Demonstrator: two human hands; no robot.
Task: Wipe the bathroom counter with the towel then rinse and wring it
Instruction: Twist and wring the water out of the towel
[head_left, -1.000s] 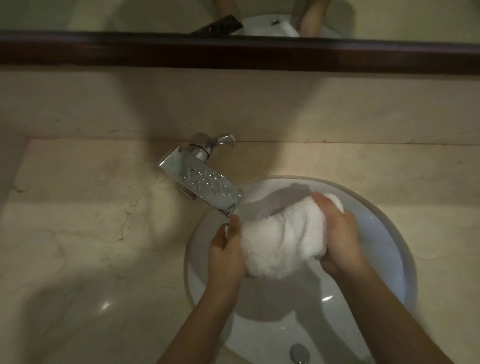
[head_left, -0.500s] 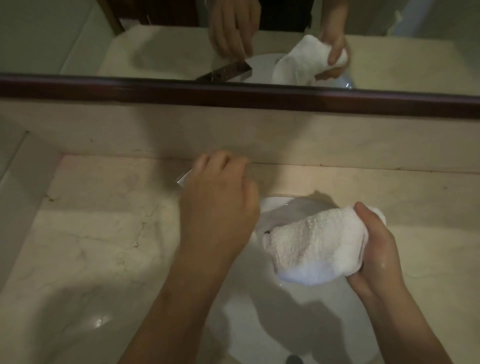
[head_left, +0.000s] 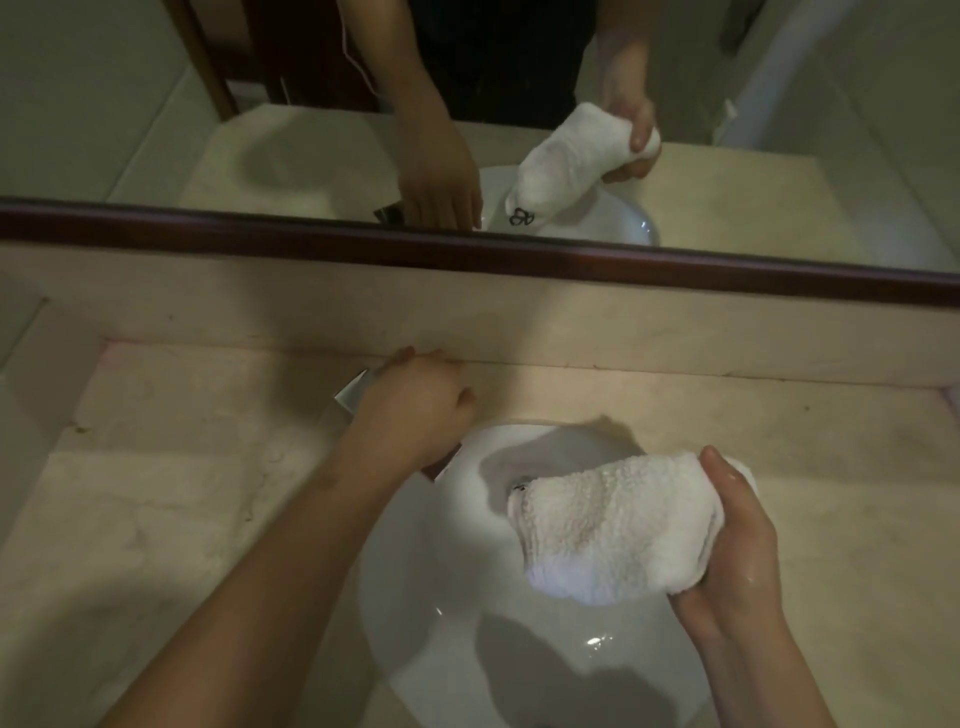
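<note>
Clamping right hand (head_left: 737, 545) round bunched towel (head_left: 608, 530) above sink basin (head_left: 415, 597) to contain drips; curling left hand (head_left: 415, 410) over faucet (head_left: 352, 391), probably for water.

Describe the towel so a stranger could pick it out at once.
Below the mirror, a round white sink sits in the beige counter. Over its right side, the right hand grips a bunched towel. It is the only fluffy white cloth here, unlike the smooth, glossy sink under it.
</note>
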